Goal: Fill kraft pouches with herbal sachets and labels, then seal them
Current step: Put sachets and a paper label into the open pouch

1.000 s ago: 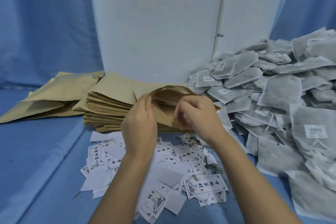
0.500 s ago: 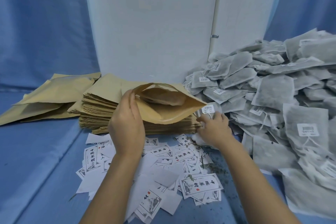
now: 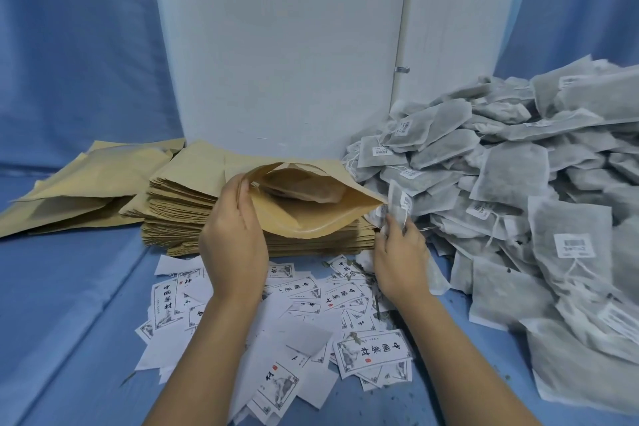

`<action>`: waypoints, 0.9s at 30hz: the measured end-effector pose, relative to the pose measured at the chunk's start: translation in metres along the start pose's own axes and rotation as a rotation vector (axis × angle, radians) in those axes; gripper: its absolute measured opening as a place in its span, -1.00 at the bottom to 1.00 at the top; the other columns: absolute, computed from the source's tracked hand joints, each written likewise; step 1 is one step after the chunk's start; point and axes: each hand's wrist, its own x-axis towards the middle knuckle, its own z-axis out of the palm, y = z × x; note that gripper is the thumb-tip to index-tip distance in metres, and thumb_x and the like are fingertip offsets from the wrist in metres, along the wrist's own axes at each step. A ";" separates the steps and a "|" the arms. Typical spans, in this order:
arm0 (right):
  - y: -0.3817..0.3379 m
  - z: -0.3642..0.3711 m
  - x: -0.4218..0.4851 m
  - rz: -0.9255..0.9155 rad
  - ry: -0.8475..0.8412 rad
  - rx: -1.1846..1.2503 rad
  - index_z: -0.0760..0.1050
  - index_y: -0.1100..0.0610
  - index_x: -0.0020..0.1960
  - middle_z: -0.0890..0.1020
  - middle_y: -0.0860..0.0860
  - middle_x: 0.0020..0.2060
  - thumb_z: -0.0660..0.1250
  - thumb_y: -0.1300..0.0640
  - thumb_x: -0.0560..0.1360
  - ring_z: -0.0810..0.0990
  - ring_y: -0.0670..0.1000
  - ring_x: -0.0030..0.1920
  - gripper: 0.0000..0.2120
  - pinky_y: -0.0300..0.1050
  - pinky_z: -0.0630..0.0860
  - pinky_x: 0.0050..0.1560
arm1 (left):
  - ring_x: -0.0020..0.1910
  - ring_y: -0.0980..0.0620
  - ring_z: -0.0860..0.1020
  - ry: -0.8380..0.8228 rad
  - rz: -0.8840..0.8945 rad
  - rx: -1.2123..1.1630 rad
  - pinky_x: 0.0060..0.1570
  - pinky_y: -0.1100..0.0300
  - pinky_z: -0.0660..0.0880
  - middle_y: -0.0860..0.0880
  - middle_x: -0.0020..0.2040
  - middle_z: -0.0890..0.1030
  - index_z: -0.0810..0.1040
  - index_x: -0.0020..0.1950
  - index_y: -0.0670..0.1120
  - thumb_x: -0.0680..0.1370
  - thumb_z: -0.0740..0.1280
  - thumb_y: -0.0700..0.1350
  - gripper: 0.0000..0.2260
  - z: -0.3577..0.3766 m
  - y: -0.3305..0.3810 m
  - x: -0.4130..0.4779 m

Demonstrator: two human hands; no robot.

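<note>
- Filling is the step in hand: the left hand pinches the near-left lip of a kraft pouch, holding its mouth gaping toward the camera above the stack of flat pouches
- Something pale already seems to lie inside the open pouch, though whether sachet or lining I cannot tell
- The right hand is closed on a herbal sachet with its tag, at the near-left edge of the sachet heap, just beside the pouch's right corner
- Next move, as I judge it: lift that sachet clear of its neighbours and slide it flat through the mouth, while the left hand keeps the lip spread
- Strings and tags in the heap look tangled, so a neighbour may drag along with the one gripped
- Printed labels lie scattered on the blue cloth under both forearms, ready for the label step; a forearm could brush them about
- Further kraft pouches lie loose at far left; a white panel stands behind
</note>
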 end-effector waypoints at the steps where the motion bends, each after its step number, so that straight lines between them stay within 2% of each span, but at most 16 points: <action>1: 0.000 0.000 0.000 -0.023 0.044 0.055 0.29 0.22 0.44 0.30 0.23 0.40 0.06 0.12 0.64 0.23 0.17 0.41 -0.60 -0.01 0.13 0.40 | -0.10 -0.17 0.58 -0.003 -0.005 0.001 -0.16 0.16 0.36 -0.15 -0.02 0.65 0.56 0.19 -0.21 0.64 0.14 -0.12 -0.72 0.000 0.000 0.000; 4: 0.002 -0.001 -0.001 -0.067 0.130 0.227 0.45 0.31 0.28 0.42 0.19 0.30 0.05 0.17 0.65 0.32 0.10 0.33 -0.66 -0.18 0.17 0.34 | -0.11 -0.18 0.57 -0.023 -0.010 0.010 -0.18 0.17 0.33 -0.17 -0.03 0.65 0.56 0.19 -0.22 0.64 0.14 -0.12 -0.72 0.001 -0.002 0.000; 9: -0.002 -0.006 -0.004 -0.161 0.369 0.378 0.54 0.35 0.09 0.55 0.17 0.02 0.09 0.29 0.63 0.49 0.13 0.09 -0.73 -0.35 0.24 0.13 | -0.13 -0.19 0.56 -0.042 -0.018 0.010 -0.20 0.15 0.32 -0.17 -0.05 0.65 0.56 0.19 -0.21 0.65 0.13 -0.13 -0.73 0.002 -0.004 0.000; 13: -0.008 -0.015 -0.006 -0.303 0.527 0.340 0.58 0.34 -0.11 0.58 0.17 -0.19 0.09 0.22 0.55 0.52 0.12 -0.12 -0.67 -0.27 0.30 -0.01 | -0.12 -0.19 0.56 -0.048 -0.021 0.018 -0.19 0.17 0.29 -0.16 -0.04 0.65 0.56 0.20 -0.20 0.65 0.14 -0.13 -0.73 0.002 -0.004 0.000; 16: -0.008 -0.020 -0.005 -0.332 0.587 0.265 0.53 0.29 -0.33 0.53 0.12 -0.36 0.13 0.21 0.47 0.46 0.08 -0.30 -0.70 -0.12 0.36 -0.16 | -0.10 -0.18 0.56 -0.054 -0.022 0.025 -0.19 0.19 0.27 -0.17 -0.03 0.64 0.55 0.20 -0.20 0.65 0.13 -0.12 -0.72 0.002 -0.005 0.000; 19: -0.006 -0.021 -0.004 -0.255 0.432 0.065 0.35 0.19 -0.47 0.37 0.03 -0.51 0.20 0.19 0.43 0.34 0.07 -0.44 -0.71 -0.04 0.33 -0.25 | -0.11 -0.17 0.56 -0.063 -0.020 0.031 -0.20 0.19 0.27 -0.17 -0.04 0.64 0.55 0.21 -0.20 0.65 0.12 -0.11 -0.71 0.001 -0.005 0.001; 21: -0.003 -0.019 0.000 -0.090 0.255 0.002 0.32 0.17 -0.44 0.38 0.02 -0.49 0.21 0.16 0.45 0.39 0.10 -0.42 -0.70 -0.02 0.34 -0.25 | -0.12 -0.18 0.56 -0.072 -0.029 0.027 -0.21 0.17 0.28 -0.16 -0.04 0.64 0.55 0.21 -0.19 0.65 0.11 -0.10 -0.71 0.001 -0.006 0.002; 24: 0.001 -0.019 0.004 0.094 0.141 0.054 0.37 0.12 -0.35 0.53 0.04 -0.31 0.26 0.05 0.44 0.51 0.12 -0.23 -0.76 0.01 0.45 -0.14 | -0.10 -0.16 0.56 -0.075 -0.035 0.033 -0.21 0.18 0.28 -0.15 -0.04 0.64 0.55 0.22 -0.18 0.65 0.12 -0.10 -0.71 0.001 -0.006 0.002; 26: 0.000 -0.018 0.003 0.163 0.106 0.077 0.47 0.13 -0.14 0.55 0.08 -0.07 0.30 -0.02 0.44 0.51 0.14 -0.02 -0.80 0.04 0.46 0.01 | -0.10 -0.15 0.56 -0.071 -0.035 0.042 -0.21 0.19 0.26 -0.14 -0.03 0.64 0.55 0.22 -0.18 0.65 0.12 -0.11 -0.71 0.001 -0.007 0.002; 27: 0.000 -0.017 0.003 0.195 0.090 0.039 0.47 0.16 0.02 0.52 0.11 0.05 0.30 -0.07 0.45 0.47 0.16 0.09 -0.68 0.05 0.43 0.08 | -0.10 -0.15 0.56 -0.072 -0.036 0.046 -0.22 0.20 0.25 -0.14 -0.03 0.64 0.55 0.22 -0.18 0.65 0.12 -0.11 -0.72 0.001 -0.007 0.001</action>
